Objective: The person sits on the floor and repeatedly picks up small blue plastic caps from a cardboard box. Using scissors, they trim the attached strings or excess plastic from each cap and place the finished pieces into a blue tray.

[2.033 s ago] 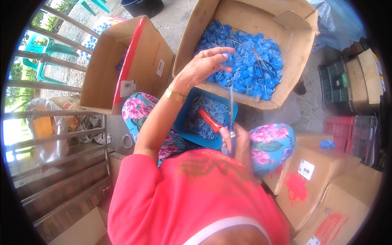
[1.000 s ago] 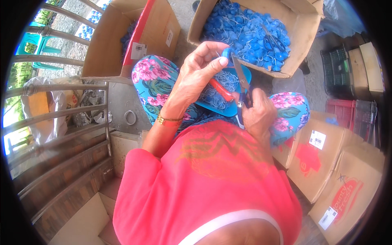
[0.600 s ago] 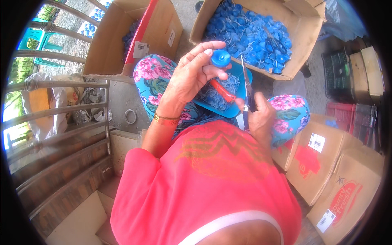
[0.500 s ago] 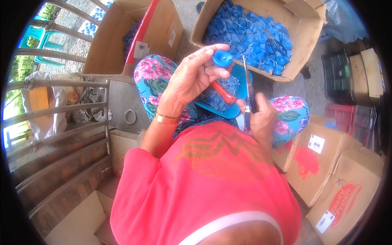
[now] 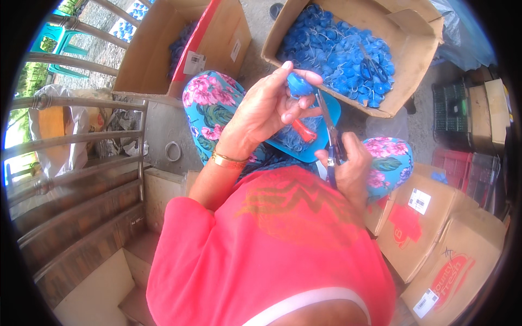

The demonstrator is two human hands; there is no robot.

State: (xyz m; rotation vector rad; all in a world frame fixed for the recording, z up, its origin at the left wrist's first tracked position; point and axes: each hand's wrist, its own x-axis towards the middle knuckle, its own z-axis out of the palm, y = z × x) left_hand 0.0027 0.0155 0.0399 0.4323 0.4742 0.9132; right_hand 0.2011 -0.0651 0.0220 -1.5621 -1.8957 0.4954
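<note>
Between the fingertips of my left hand [image 5: 261,111] is a small round blue piece [image 5: 299,86], cup-shaped and waxy-looking, now tilted on its side. My right hand [image 5: 352,165] grips a pair of scissors [image 5: 331,130] by the dark blue handles. Their blades point up and left, with the tips close beside the blue piece; whether they touch it I cannot tell. Below both hands, a blue tray [image 5: 307,156] rests on my lap. It holds pale string scraps [image 5: 291,140] and a red handle-like object [image 5: 304,131], partly covered by my left hand.
Ahead, an open cardboard box [image 5: 405,51] holds many blue pieces with white strings, and dark-handled scissors [image 5: 373,69] lie on them. Another box [image 5: 220,49] stands far left. Wooden railings [image 5: 81,142] line the left; closed cartons [image 5: 405,228] and crates [image 5: 451,111] stand right.
My left hand has tipped the blue piece from facing up onto its side. The scissors' blades have come nearer to it. The whole view has shifted slightly.
</note>
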